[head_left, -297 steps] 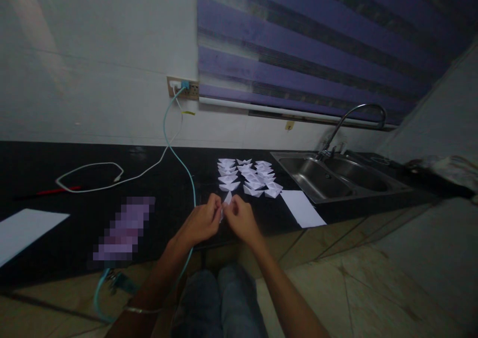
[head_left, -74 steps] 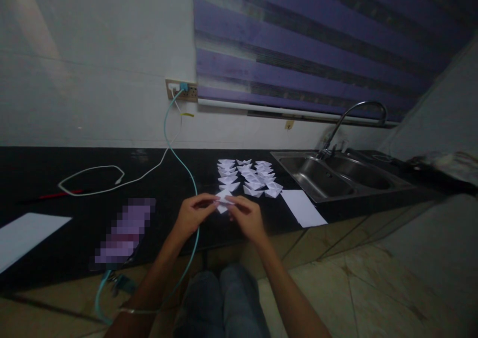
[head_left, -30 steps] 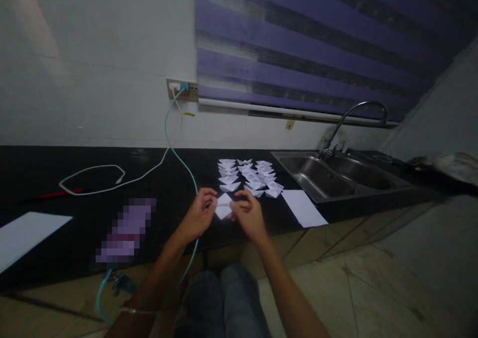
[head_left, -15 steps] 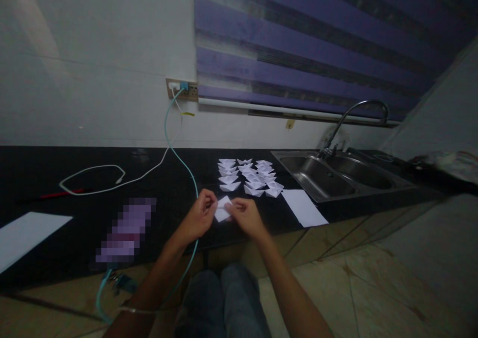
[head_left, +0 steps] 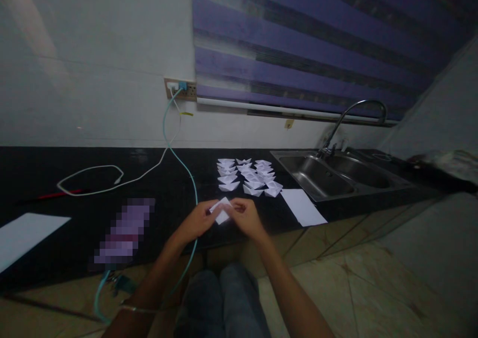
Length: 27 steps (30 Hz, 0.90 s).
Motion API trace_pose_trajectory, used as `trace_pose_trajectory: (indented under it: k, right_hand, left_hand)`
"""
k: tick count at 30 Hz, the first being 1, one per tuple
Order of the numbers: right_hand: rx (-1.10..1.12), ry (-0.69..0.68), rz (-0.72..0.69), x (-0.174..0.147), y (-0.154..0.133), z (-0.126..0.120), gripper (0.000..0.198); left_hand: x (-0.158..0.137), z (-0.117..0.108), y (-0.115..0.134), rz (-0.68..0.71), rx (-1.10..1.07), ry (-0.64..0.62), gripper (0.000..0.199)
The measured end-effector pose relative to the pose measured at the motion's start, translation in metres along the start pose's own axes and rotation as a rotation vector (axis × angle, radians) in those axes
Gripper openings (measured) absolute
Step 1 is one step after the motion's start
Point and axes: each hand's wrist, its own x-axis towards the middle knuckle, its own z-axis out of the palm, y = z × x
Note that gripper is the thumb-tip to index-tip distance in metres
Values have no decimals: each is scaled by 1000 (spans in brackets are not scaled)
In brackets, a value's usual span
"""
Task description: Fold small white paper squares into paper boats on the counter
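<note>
A small folded paper [head_left: 223, 214], white and roughly diamond-shaped, is held near the counter's front edge. My left hand [head_left: 199, 219] pinches it from the left, thumb toward its middle. From the right, my right hand [head_left: 244, 216] grips the same paper with thumb and curled fingers. Just beyond the hands, several white paper boats [head_left: 254, 176] stand in three columns on the black counter. To their right lies a stack or sheet of white paper [head_left: 304, 207], partly over the front edge.
A steel double sink [head_left: 317, 176] with a curved faucet [head_left: 347, 109] is at right. A teal cable [head_left: 192, 173] runs from the wall outlet [head_left: 180, 88] past my left hand. At left lie a white cable [head_left: 93, 168], a purple blurred item [head_left: 125, 231] and more white paper [head_left: 30, 236].
My left hand's fingers have shifted, its thumb now lying nearer the middle of the folded paper. The paper has turned slightly, with its top corner standing above the thumbs.
</note>
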Motion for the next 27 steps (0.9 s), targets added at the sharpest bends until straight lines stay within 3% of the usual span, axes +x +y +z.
trace_pose_trajectory:
  k: [7,13,20,27]
  right_hand:
    - [60,-43,22,3,-2,-1,22]
    - [-37,-27,-69,0,-8,-4,26]
    - [-50,132,-100,-1,-10,-2,23]
    - [-126,166,-137,4,-8,-2,23]
  left_hand:
    - [-3,-2,-2,8,36,-21,43]
    - [-4,-3,4,-7,-47,-65,40]
    - [-4,-5,11,-81,-76,194,35]
    - [-1,-8,10,-172,-110,243,44]
